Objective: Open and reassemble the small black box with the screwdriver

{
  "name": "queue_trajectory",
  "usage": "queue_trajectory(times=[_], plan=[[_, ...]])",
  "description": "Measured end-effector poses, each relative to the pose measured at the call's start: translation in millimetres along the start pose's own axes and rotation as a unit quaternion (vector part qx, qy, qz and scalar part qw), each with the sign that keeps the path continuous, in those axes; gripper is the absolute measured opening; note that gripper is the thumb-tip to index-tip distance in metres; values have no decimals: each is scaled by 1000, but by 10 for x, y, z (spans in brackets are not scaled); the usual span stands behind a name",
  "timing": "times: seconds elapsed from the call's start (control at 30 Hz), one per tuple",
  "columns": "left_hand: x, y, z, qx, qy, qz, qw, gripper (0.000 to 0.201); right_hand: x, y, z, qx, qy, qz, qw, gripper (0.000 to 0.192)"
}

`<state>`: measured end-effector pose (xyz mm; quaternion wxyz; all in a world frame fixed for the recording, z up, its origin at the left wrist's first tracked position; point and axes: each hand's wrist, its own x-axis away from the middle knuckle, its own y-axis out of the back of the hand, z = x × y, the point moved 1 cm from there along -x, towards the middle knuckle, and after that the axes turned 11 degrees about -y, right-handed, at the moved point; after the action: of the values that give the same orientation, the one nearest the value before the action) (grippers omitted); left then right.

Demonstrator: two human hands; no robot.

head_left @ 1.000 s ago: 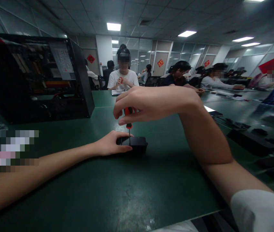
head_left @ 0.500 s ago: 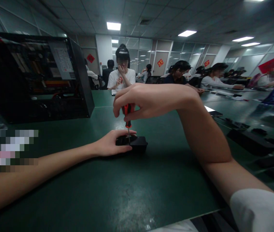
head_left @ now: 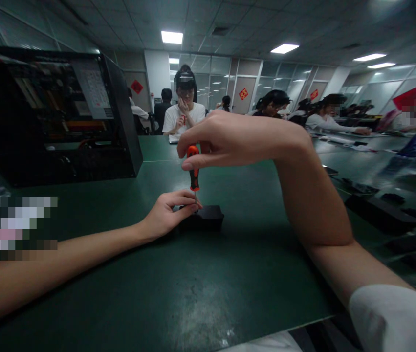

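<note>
1. Screwdriver (head_left: 194,182) tip: hidden behind left grip (head_left: 169,213); contact with black box (head_left: 211,218) can't be told.
2. Box's left end: partly covered likewise.
3. Part of the handle: behind right grip (head_left: 224,140).
4. Computer case (head_left: 121,122): cut by left edge, innards too dark to sort.
5. White sleeve (head_left: 394,318): cut by right edge.
6. Dark parts (head_left: 382,214) at right: blurred, maybe housings.

The screwdriver (head_left: 194,178) pairs an orange-and-black handle that looks like smooth plastic, with a soft sheen on its orange end, with a thin metal shaft (head_left: 195,196), while the small box (head_left: 209,219) beneath has a dark, mostly matt, plastic-looking skin. The green table (head_left: 178,278) is smooth and semi-glossy, scuffed where light pools on it. The tall case (head_left: 122,117) has dull black panels and a pale, paper-like label (head_left: 92,85); the sleeve (head_left: 394,318) is soft, matt white cloth.
</note>
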<state>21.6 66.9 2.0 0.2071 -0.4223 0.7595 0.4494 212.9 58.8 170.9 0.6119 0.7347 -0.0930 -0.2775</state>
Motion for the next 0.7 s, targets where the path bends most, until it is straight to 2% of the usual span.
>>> queue_trajectory(times=[0.17,0.23,0.33,0.4,0.5,0.6,0.7], plan=[[2,-1,-6,-3,6,-5,1000,16,14,2,-24,0,-47,-17,999,29],[4,-4,-2,-4,7,-9,1000,15,23,18,-30,-7,-34,-8,999,20],[9,-6,5,-4,7,-14,1000,15,49,46,-24,-40,6,38,998,16],[11,-7,3,-4,6,-17,1000,14,64,56,-15,-66,17,55,996,22],[6,-11,-11,-4,5,-19,1000,16,57,50,-4,-45,8,22,999,41],[-3,-18,-28,-5,4,-18,1000,20,30,35,9,5,-2,8,1000,31],[-9,-21,-36,-5,3,-16,1000,19,32,51,30,-14,3,20,1000,21]])
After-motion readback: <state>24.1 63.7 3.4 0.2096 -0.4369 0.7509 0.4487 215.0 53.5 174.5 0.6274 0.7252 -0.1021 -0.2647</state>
